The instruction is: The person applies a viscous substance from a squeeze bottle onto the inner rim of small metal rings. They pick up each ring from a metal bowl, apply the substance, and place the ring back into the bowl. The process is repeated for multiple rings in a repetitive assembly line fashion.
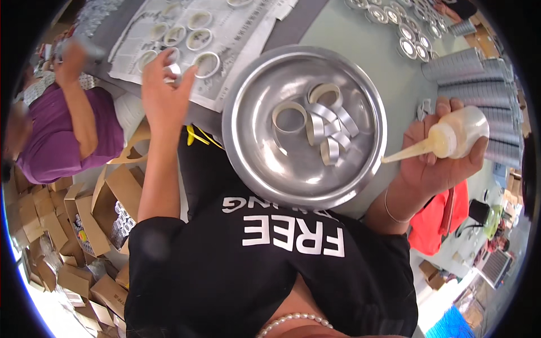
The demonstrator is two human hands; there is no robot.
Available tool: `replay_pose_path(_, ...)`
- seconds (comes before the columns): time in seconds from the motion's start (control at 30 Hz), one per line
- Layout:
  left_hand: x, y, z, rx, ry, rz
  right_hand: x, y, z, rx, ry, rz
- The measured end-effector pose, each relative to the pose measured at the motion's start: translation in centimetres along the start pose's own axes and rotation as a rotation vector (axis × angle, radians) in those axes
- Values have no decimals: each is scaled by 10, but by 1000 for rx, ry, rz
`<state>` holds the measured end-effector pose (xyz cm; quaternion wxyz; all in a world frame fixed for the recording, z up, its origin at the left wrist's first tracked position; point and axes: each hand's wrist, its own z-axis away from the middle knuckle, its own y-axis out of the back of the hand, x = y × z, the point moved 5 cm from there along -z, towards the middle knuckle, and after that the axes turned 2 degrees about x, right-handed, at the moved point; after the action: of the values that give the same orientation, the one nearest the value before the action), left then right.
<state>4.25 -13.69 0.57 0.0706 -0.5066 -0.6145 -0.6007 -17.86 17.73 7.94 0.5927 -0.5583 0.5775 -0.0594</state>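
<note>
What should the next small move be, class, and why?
Perhaps bring the left hand from the round white rings to the round steel bowl for a silver ring: loose ones lie there, and the right hand holds the translucent squeeze bottle.

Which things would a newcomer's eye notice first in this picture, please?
Probably the big shiny metal bowl in the centre, with silvery rings inside it. Next, to its right, the right hand holds a pale squeeze bottle, its long nozzle pointing toward the bowl. At upper left, the left hand is over a printed paper sheet with round pale rings on it.
</note>
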Motion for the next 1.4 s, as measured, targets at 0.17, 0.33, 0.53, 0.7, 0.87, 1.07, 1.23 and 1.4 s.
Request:
replay_pose_path(0.17, 98, -62, 76, -505, -540, -75, -5, -2, 0, -28, 7, 39)
replay_pose_path(0.33, 89, -106, 90, -732, -464, -187, -5, -5, 1, 7, 21, 3)
replay_pose_path(0.53, 78, -97, 97, -860, -319, 293, -15, -6, 9, 109, 115, 14)
replay_pose_path(0.7, 87, -82, 105, -823, -553, -141, 0, -1, 10, 156, 75, -30)
replay_pose_path(0.87, 102, -93, 109, -862, -641, -273, -10, -5, 9, 113, 143, 29)
replay_pose_path(1.07, 101, -67, 96, -1056, 6, 455, -20, -10, 19, 130, 446, 348)
replay_pose_path(1.23, 117, -55, 114, -1020, 633, 1298, -18, -39, 49, -176, 770, 612)
replay_pose_path(1.4, 123, -49, 122, -1098, 779, 1276, -3, -68, 58, -630, 761, 877)
